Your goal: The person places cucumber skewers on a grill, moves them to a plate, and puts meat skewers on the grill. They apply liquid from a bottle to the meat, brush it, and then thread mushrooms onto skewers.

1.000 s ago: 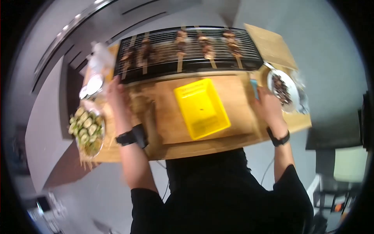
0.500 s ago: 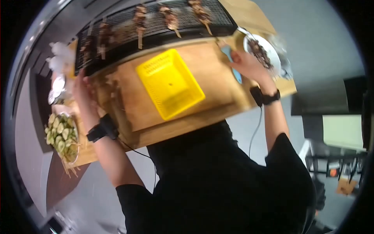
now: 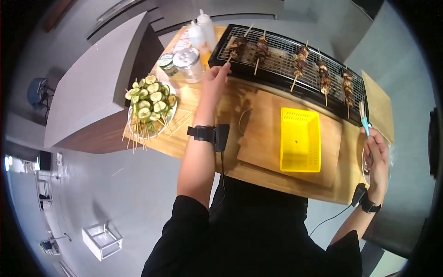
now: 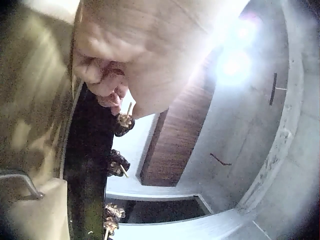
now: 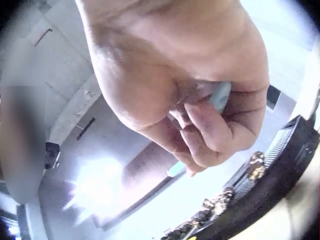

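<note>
In the head view my left hand [image 3: 214, 83] is at the grill's front left edge, fingertips pinching the stick end of the leftmost meat skewer [image 3: 238, 45]. The left wrist view has its fingers curled close by that skewer. My right hand [image 3: 377, 152] grips a basting brush [image 3: 365, 124] by its light blue handle, bristles up beside the grill's right front corner. Curled fingers wrap the handle [image 5: 220, 97] in the right wrist view. Several browned meat skewers lie across the wire rack of the black grill [image 3: 286, 87]. A white bowl [image 3: 366, 173] is mostly hidden behind my right hand.
A yellow plastic basket [image 3: 300, 167] sits on a wooden cutting board [image 3: 260, 143]. At left are a plate of zucchini skewers [image 3: 151, 104], a shaker jar [image 3: 188, 64], a small dark-labelled jar [image 3: 167, 63] and white squeeze bottles [image 3: 206, 30]. Cardboard [image 3: 378, 99] lies right of the grill.
The head view has swung left, so the table appears turned and shifted right. My right hand has brought the brush from the board's right side to the grill's right corner. My left hand stays by the leftmost skewer.
</note>
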Motion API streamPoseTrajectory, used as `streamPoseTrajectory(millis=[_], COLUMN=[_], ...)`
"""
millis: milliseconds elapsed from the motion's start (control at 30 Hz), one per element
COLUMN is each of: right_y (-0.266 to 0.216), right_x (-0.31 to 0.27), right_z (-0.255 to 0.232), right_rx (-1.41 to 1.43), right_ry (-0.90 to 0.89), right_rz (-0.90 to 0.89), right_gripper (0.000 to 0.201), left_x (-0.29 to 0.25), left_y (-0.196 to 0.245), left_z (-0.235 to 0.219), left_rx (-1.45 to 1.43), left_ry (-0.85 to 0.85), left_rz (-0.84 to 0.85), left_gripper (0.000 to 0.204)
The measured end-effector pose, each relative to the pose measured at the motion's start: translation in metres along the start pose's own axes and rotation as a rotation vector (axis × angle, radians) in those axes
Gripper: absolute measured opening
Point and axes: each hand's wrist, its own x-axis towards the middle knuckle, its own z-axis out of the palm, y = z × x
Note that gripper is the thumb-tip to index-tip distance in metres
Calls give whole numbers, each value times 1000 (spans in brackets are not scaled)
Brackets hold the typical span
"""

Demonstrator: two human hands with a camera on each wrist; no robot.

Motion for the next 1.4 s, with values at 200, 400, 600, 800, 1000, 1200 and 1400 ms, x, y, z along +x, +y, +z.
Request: streamPoseTrajectory(millis=[200,400,600,800,1000,1200,1400], right_y=[-67,-89,-95,-96,-100,-93,-93], right_x=[57,140,198,225,221,217,222], right_z=[64,136,193,212,207,208,203], right_rx=[-74,-199,-330,-336,-155,-10,2], right_ry=[-147,-371,-338,-280,-427,-446,-511], right_rz=[-279,-565,-663,-690,-425,-462,-484], right_gripper=[22,22,20,21,17,17,19], left_x=[3,-7,-3,-9,-6,-9,-5], left_y=[-1,10,5,15,6,12,7], left_z=[2,8,10,11,11,13,15], left_rx=[-211,-237,-313,-367,-387,-354,-390], left_ry=[-35,-55,-93,-91,-97,-68,-85], left_rz=[-87,-113,-133,-171,-195,-185,-182], left_gripper=[35,31,28,28,26,27,26])
